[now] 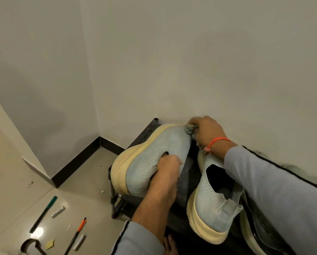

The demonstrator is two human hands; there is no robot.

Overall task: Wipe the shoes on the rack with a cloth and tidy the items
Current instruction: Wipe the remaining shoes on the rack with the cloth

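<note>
While the left hand (169,169) grips a tilted shoe (154,157), the right hand (207,132) presses a cloth (189,129) against its toe

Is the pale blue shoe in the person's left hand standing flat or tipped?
Tipped: the pale blue knit shoe lies on its side, cream sole facing left, gripped by the left hand.

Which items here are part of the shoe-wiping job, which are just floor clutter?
In use: tilted light blue shoe gripped by left hand; cloth in right hand; second shoe; rack.
Lying about: green pen, orange-tipped pen, two small white tubes.
</note>
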